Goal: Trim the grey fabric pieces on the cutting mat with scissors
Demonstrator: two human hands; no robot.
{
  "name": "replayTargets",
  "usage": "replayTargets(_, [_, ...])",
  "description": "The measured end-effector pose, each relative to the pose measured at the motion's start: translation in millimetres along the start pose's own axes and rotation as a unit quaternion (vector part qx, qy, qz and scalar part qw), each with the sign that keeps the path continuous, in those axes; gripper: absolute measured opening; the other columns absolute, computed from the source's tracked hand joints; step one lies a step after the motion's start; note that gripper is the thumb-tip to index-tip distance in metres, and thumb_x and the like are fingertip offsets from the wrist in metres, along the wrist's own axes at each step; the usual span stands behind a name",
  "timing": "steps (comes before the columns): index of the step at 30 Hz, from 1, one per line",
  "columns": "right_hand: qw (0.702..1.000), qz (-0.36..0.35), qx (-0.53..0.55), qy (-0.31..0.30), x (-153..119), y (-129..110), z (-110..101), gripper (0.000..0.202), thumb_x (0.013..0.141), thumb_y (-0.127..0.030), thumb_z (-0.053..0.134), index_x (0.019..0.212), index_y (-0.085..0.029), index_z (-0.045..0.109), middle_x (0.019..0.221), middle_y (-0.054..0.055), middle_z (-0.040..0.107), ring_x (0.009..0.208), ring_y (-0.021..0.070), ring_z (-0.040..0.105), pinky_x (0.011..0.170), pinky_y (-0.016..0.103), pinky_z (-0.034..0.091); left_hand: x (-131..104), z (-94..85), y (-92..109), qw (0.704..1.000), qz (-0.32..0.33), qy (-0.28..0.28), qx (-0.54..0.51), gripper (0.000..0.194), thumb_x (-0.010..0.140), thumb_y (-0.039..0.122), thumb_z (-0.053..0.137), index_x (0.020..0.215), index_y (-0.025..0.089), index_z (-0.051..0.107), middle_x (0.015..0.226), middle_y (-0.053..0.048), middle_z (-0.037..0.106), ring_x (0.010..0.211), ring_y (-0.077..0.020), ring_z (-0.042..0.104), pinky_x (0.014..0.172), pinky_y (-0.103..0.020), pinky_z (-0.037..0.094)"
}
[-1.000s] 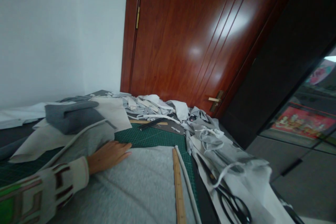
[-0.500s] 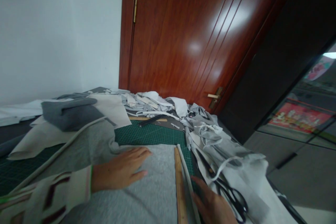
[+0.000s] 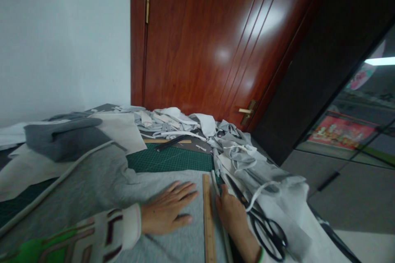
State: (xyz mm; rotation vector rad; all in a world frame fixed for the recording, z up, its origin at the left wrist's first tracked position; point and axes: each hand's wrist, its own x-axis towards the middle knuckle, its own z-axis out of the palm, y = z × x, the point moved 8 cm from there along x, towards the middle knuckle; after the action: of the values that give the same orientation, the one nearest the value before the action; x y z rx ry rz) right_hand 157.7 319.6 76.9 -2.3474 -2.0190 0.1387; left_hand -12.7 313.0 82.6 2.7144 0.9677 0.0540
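Note:
Grey knit fabric (image 3: 114, 181) lies over a green cutting mat (image 3: 173, 159), with a pale rolled edge along its far left side. My left hand (image 3: 173, 209) rests flat on it, fingers stretched out, just left of a wooden ruler (image 3: 208, 218). The ruler lies lengthwise near the fabric's right edge. Beyond it, my right hand (image 3: 233, 211) is closed at that pale edge, thumb and index finger appearing to pinch it; the fingertips are partly hidden. Black-handled scissors (image 3: 268, 230) lie close to the right of this hand.
Grey and white fabric scraps (image 3: 179, 117) are heaped at the back and down the right side. A folded dark grey cloth (image 3: 66, 137) sits at the left on cream sheets (image 3: 121, 129). A wooden door (image 3: 197, 41) stands behind; a dark cabinet (image 3: 308, 65) is at right.
My left hand has slid right across the fabric, closer to the ruler, and lies flatter. The right hand has moved forward along the fabric edge and closed there. The view has shifted slightly.

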Motion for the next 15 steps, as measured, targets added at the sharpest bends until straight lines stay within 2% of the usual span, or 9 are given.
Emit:
replayTargets(3, [1.000,0.013,-0.004,0.012,3.4,8.8,-3.3,0.038,0.102,-0.018,0.034,0.131,-0.003,0.052,0.106,0.021,0.074,0.100,0.0312,0.072,0.081,0.040,0.055,2.6,0.0,-0.9,1.000,0.005,-0.003,0.012,0.064,0.097,0.041,0.049,0.154,0.022,0.028,0.163,-0.007,0.020,0.151,-0.0245,0.014,0.122,-0.052,0.013])
replayTargets(10, [0.999,-0.003,-0.017,0.044,9.4,13.9,-6.2,0.029,0.098,-0.015,0.037,0.108,-0.008,0.063,0.095,0.019,0.076,0.094,0.0311,0.074,0.076,0.038,0.054,8.7,1.6,-3.7,0.999,0.015,-0.025,0.035,0.068,0.096,0.043,0.051,0.155,0.021,0.026,0.164,-0.009,0.015,0.152,-0.0255,0.011,0.122,-0.052,0.011])
replayTargets(15, [0.999,0.010,-0.005,0.043,16.7,18.5,-4.6,0.025,0.096,-0.016,0.041,0.103,-0.010,0.065,0.095,0.017,0.076,0.093,0.0302,0.074,0.075,0.035,0.053,20.6,-0.5,-6.7,0.998,0.041,-0.030,0.040,0.069,0.096,0.049,0.052,0.155,0.021,0.028,0.163,-0.013,0.015,0.151,-0.0288,0.013,0.120,-0.056,0.014])
